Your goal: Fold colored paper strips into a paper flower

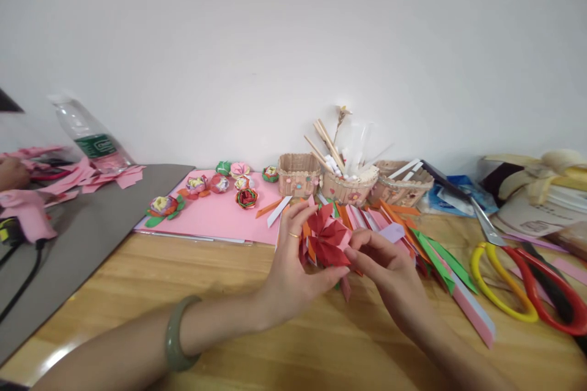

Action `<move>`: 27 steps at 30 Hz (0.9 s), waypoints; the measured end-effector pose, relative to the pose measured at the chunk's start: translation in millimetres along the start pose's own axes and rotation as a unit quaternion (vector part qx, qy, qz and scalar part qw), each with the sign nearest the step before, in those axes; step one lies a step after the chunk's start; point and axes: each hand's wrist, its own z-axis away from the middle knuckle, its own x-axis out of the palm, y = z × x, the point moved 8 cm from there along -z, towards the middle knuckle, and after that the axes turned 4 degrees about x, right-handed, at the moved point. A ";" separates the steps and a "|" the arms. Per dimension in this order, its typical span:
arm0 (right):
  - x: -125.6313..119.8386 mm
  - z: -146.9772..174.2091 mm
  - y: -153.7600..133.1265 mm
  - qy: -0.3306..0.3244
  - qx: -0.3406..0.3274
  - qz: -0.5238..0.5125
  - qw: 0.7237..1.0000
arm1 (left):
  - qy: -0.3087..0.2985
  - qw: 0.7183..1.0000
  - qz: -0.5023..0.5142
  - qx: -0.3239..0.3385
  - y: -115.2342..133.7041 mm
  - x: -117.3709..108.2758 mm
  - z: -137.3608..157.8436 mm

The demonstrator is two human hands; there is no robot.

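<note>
A red folded-paper flower (326, 237) with pointed petals is held up over the wooden table, between my two hands. My left hand (296, 259) wears a ring and grips the flower from its left side, thumb beneath and fingers behind. On the other side, my right hand (383, 259) pinches the flower's right edge, where a bit of pink paper shows. Behind and beside the hands lie strips of folded paper (367, 220) in pink, orange and white. Green folded pieces (443, 259) rest to the right of my right hand.
Finished paper flowers (197, 184) sit on a pink sheet (220, 223). Small woven baskets (298, 174) stand against the wall, one with sticks. Large scissors (498, 244) lie at right. A pink glue gun (30, 214), a plastic bottle (94, 137) and another person's hand (11, 174) are at left.
</note>
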 end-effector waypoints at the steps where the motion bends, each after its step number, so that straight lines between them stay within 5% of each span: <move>1: -0.2 0.8 -3.8 0.009 -0.008 0.024 1.000 | -0.011 1.000 0.006 -0.011 -1.4 1.7 0.1; 7: -6.6 5.2 -22.4 0.080 -0.053 0.134 0.986 | -0.041 0.997 -0.001 -0.061 -6.7 6.8 2.1; 17: 2.3 8.9 -19.8 0.030 -0.048 0.191 0.980 | -0.083 0.994 0.022 -0.065 -4.4 8.5 3.1; 27: 3.0 7.1 -8.8 0.026 0.011 0.111 0.993 | -0.070 0.991 -0.103 0.046 1.9 2.9 5.2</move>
